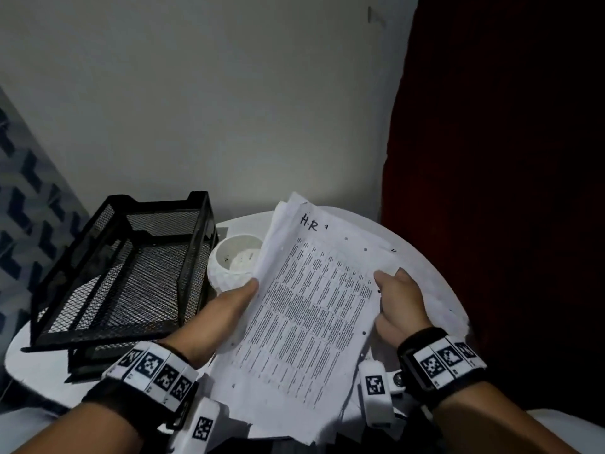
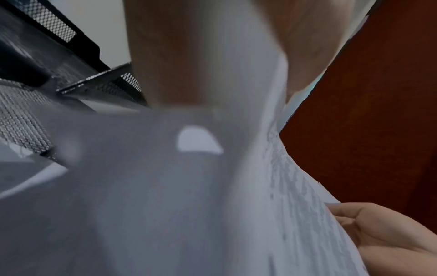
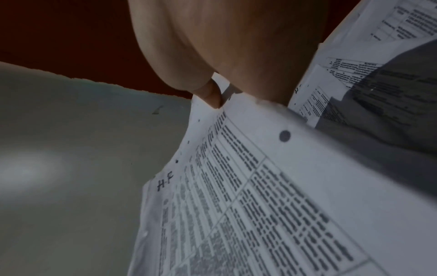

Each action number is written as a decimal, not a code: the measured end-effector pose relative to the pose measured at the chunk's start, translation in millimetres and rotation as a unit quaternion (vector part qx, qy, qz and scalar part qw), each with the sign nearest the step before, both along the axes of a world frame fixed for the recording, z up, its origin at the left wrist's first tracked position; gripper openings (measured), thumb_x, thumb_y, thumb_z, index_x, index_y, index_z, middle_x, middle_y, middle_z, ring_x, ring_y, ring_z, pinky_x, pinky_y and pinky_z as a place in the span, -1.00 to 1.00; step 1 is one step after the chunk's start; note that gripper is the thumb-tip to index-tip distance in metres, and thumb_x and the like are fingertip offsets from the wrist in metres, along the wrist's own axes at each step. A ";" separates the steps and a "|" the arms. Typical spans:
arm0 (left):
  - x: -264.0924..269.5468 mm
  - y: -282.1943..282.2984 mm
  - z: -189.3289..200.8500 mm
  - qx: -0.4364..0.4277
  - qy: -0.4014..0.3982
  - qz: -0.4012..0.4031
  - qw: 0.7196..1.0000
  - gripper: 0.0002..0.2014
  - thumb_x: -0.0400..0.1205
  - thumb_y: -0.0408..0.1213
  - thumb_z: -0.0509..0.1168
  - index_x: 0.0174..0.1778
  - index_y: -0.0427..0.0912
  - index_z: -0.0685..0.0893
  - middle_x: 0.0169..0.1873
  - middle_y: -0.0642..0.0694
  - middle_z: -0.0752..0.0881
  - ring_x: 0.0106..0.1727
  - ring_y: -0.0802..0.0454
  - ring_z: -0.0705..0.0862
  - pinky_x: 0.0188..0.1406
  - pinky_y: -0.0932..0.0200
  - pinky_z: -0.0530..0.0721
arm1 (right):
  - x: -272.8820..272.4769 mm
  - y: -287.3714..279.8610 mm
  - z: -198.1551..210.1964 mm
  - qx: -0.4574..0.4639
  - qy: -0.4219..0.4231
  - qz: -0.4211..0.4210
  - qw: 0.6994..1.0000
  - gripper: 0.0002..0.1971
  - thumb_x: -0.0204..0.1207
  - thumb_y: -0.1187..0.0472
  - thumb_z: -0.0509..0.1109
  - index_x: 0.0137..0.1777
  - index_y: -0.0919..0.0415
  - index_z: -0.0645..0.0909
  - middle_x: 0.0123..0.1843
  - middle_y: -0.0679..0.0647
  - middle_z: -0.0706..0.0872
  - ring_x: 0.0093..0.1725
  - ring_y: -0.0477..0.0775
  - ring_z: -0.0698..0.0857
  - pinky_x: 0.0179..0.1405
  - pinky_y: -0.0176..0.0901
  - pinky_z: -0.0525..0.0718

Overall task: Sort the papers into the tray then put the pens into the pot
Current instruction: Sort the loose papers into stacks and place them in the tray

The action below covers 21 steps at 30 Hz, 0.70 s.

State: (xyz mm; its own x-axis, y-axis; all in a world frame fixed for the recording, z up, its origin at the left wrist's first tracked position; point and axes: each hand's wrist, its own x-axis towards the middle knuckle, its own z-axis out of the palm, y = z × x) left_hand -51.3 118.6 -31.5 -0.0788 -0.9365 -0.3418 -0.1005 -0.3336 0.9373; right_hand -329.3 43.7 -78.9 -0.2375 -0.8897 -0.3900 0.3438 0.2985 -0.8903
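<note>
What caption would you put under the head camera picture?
Both hands, left hand and right hand, hold a printed stack of papers beside an empty black mesh tray.

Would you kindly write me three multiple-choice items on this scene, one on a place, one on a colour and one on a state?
1. Where does the white pot stand?
A. between the wire tray and the papers
B. inside the tray
C. on top of the papers

2. What colour is the tray?
A. white
B. black
C. red

3. How are the papers held?
A. flat on the table, untouched
B. by the right hand alone
C. by both hands, the left hand on one edge and the right on the other

Answers: 1 A, the head view shows the pot beside the tray, partly behind the papers; 2 B, its mesh is black; 3 C, each hand grips a side edge.
</note>
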 end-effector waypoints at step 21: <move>57.1 -17.7 16.0 -0.094 -0.237 0.203 0.945 -0.88 0.72 -0.32 0.32 -0.13 -0.21 0.68 -0.31 -0.24 0.71 -0.32 -0.13 0.64 -0.35 0.10 0.55 | 36.1 31.0 -115.9 0.158 0.448 0.195 0.858 0.17 0.32 -0.04 0.74 0.79 -0.02 0.03 0.25 0.17 0.76 0.09 0.26 0.80 0.08 0.14 0.84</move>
State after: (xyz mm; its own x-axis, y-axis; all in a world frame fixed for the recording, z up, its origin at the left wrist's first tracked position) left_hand 5.8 101.0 -15.5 0.4199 -0.9046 -0.0734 -0.4239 -0.2670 0.8655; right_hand -293.2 74.7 -194.8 -0.2761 -0.8531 -0.4428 -0.6178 0.5104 -0.5982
